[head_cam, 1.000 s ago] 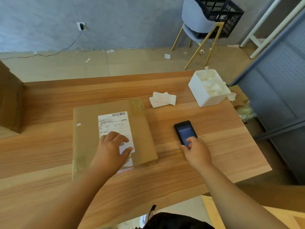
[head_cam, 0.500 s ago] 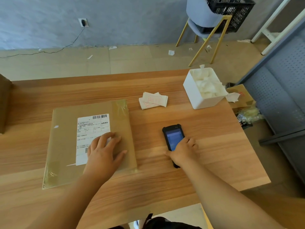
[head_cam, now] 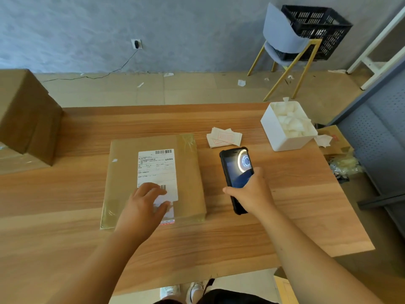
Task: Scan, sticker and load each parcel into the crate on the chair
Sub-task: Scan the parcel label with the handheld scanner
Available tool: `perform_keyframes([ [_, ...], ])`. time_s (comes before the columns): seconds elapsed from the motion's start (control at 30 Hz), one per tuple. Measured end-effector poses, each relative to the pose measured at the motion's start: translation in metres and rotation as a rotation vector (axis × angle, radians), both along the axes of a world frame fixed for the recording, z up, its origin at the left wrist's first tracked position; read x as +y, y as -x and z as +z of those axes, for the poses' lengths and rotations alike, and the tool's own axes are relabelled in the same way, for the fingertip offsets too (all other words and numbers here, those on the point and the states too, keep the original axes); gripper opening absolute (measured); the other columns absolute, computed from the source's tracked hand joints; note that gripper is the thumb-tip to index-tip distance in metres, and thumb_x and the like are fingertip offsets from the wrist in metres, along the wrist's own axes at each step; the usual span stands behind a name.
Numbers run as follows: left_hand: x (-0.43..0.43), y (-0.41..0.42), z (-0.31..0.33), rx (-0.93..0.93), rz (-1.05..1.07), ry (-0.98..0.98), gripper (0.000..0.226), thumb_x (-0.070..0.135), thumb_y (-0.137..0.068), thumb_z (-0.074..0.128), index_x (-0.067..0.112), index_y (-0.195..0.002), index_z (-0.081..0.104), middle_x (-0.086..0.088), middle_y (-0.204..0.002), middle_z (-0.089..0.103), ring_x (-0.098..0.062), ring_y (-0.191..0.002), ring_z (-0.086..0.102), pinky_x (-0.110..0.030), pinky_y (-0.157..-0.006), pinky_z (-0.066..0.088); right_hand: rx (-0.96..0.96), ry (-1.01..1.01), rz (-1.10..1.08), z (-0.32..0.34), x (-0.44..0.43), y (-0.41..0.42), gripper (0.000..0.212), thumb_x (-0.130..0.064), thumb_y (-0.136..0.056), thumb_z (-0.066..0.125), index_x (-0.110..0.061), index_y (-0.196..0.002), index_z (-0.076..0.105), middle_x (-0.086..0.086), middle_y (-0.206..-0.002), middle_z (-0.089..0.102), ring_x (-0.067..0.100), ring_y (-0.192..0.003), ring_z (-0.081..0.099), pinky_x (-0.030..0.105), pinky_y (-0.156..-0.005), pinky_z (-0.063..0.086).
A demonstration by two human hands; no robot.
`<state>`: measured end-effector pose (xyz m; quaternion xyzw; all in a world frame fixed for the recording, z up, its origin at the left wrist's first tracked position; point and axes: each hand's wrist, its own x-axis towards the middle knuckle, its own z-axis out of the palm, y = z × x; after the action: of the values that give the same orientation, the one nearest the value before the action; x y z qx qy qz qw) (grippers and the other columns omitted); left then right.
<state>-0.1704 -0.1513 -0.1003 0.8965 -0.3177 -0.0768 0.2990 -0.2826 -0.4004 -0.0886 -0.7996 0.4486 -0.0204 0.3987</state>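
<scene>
A flat brown parcel (head_cam: pixel 188 172) with a white shipping label (head_cam: pixel 156 170) lies on the wooden table (head_cam: pixel 87 227). My left hand (head_cam: pixel 142 207) rests flat on the label's lower part, fingers spread. My right hand (head_cam: pixel 252 191) grips a black handheld scanner (head_cam: pixel 235 167) lifted just right of the parcel, its screen lit. A small pile of stickers (head_cam: pixel 224 137) lies beyond the scanner. The black crate (head_cam: pixel 317 27) sits on a grey chair (head_cam: pixel 282 40) on the floor past the table's far right.
A white box (head_cam: pixel 282 137) full of crumpled paper backing stands at the table's right side. A large brown carton (head_cam: pixel 26 115) sits at the far left. A blue perforated panel (head_cam: pixel 377 137) and packaging scraps flank the right edge.
My right hand has closed round the scanner and raised it off the table, tilting its screen up. My left hand stays on the parcel's label.
</scene>
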Motion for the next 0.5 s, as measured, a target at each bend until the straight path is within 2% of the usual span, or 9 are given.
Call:
perform_keyframes([
  [0.1,0.025,-0.003,-0.006,-0.016,0.139,-0.035,0.032,0.007,-0.072,0.076,0.003,-0.103,0.067,-0.013,-0.109,0.06,-0.038,-0.096,0.056,-0.047,-0.083,0.048,0.055,0.012,0.166,0.032,0.019,-0.008,0.072,-0.039,-0.056,0.086,-0.022,-0.103,0.034,-0.009,-0.093,0.047,0.007,-0.076,0.051,0.026,-0.053,0.039],
  [0.2,0.046,-0.008,-0.011,0.03,0.285,-0.21,0.046,0.031,-0.077,0.073,0.014,-0.117,0.059,-0.005,-0.127,0.049,-0.035,-0.113,0.042,-0.045,-0.098,0.035,0.164,0.13,0.35,0.058,0.039,-0.017,0.071,-0.038,-0.058,0.083,-0.019,-0.103,0.031,-0.003,-0.095,0.047,0.015,-0.077,0.054,0.032,-0.057,0.046],
  [0.27,0.056,-0.011,-0.014,0.034,0.288,-0.249,0.053,0.04,-0.075,0.072,0.019,-0.12,0.056,-0.003,-0.131,0.044,-0.033,-0.118,0.037,-0.043,-0.103,0.031,0.233,0.182,0.449,0.074,0.05,-0.021,0.069,-0.037,-0.058,0.083,-0.018,-0.1,0.031,-0.001,-0.093,0.048,0.018,-0.077,0.055,0.037,-0.061,0.052],
  [0.33,0.063,-0.013,-0.015,0.018,0.265,-0.218,0.053,0.038,-0.073,0.075,0.015,-0.117,0.058,-0.008,-0.129,0.045,-0.036,-0.116,0.039,-0.042,-0.103,0.03,0.33,0.23,0.553,0.086,0.061,-0.023,0.067,-0.037,-0.056,0.083,-0.019,-0.097,0.033,0.0,-0.09,0.048,0.018,-0.074,0.055,0.039,-0.062,0.053],
  [0.5,0.074,-0.018,-0.014,0.021,0.236,-0.231,0.056,0.041,-0.074,0.074,0.017,-0.122,0.057,-0.006,-0.13,0.042,-0.035,-0.115,0.037,-0.04,-0.102,0.031,0.543,0.37,0.767,0.103,0.081,-0.027,0.063,-0.033,-0.054,0.085,-0.021,-0.09,0.035,-0.004,-0.083,0.047,0.013,-0.068,0.048,0.031,-0.051,0.041],
])
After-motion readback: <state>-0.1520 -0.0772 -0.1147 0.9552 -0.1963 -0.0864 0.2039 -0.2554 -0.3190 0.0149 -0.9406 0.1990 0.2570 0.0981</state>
